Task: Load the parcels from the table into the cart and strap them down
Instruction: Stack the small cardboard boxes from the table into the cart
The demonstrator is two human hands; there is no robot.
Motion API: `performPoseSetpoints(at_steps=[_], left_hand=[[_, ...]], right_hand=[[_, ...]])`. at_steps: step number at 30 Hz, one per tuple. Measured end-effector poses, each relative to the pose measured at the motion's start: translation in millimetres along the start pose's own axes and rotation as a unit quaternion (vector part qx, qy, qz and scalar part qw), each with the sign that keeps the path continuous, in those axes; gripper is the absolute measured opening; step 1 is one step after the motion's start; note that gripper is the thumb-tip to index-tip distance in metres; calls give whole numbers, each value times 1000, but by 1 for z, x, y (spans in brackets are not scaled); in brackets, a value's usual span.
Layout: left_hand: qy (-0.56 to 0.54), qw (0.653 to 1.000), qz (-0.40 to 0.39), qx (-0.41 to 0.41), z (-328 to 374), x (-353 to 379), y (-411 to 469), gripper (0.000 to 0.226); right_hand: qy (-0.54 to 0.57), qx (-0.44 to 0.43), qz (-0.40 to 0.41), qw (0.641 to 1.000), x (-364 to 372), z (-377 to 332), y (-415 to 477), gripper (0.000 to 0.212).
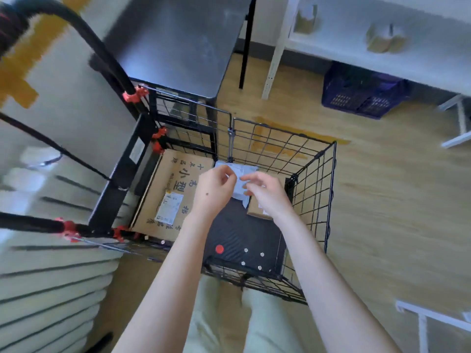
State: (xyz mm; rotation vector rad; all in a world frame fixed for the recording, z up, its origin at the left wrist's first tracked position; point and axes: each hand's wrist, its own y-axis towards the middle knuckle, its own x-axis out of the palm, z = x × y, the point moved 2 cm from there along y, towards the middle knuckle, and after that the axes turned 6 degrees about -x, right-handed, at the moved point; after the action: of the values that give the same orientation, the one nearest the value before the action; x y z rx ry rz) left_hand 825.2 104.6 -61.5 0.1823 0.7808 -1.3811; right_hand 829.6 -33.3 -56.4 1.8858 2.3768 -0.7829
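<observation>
Cart (315,185), box (158,197) inside, white packet (240,186) above

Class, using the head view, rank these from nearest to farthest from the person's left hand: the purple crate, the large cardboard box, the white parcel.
1. white parcel: pinched by the left hand itself, above the cart.
2. large cardboard box: inside the cart, just left of the hand.
3. purple crate: on the floor, far off to the right.

The single head-worn wide-angle view looks steeply down, close above the wire cart (316,159) on the floor.
</observation>
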Motion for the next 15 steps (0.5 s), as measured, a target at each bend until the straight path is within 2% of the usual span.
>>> performPoseSetpoints(at_steps=[5, 10, 15], left_hand=[[-43, 996, 72, -10, 25, -43, -61, 12], [-39, 984, 173, -10, 42, -71, -119, 8], [-27, 950, 308, -37, 42, -100, -183, 6]], right_hand=[[-15, -67, -61, 996, -10, -57, -40, 26], [-9, -131, -128, 983, -7, -97, -68, 25], [-74, -197, -262, 942, 23, -121, -97, 23]])
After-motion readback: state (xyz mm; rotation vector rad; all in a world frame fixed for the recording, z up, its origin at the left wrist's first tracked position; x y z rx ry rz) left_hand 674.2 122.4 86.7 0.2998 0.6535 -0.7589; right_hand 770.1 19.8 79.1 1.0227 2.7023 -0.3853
